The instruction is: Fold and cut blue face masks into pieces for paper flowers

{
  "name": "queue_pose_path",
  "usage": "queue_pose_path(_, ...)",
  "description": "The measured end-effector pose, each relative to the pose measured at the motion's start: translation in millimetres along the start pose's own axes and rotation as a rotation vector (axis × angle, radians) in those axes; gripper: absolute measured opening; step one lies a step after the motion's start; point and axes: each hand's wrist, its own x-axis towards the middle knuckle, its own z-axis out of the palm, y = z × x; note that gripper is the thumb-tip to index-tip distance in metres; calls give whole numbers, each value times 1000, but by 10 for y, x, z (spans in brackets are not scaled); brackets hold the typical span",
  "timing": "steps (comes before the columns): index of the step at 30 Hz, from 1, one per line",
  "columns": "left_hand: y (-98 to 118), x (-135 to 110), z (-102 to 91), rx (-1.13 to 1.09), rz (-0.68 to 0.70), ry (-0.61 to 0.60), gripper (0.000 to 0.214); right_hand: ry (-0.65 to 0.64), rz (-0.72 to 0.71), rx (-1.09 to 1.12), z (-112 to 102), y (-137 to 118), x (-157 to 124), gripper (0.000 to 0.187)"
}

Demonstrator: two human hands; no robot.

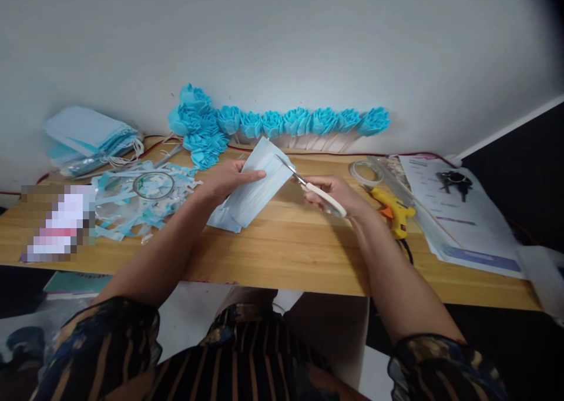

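1. Right hand (338,193): closed round white-handled scissors (326,199), blades pointing far-left.
2. Left hand (225,181): pinches blue mask (259,189), left of scissors; long axis slants near-left to far-right.
3. Mask's right corner: blades lie across it; right hand nearer.

We see a pale blue, pleated mask (259,190) tilted above the table, its long axis running from seven o'clock to one. White-handled scissors (326,200) meet its two o'clock edge, silver blades pointing to ten, one visible over its surface; their handles lie toward four o'clock.
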Motion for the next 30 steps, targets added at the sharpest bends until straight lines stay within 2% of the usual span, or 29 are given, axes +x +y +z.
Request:
queue_pose_path(5,-50,23,23,4,17,16,51,-51,-31,-72,-18,-21,-26,50)
queue_pose_path(12,-62,22,31,14,43,16,49,-140,-155,-120,-17,-41,-49,56)
queue_pose_path(30,-10,11,43,0,39,40,47,-140,-123,-62,20,-69,-46,66)
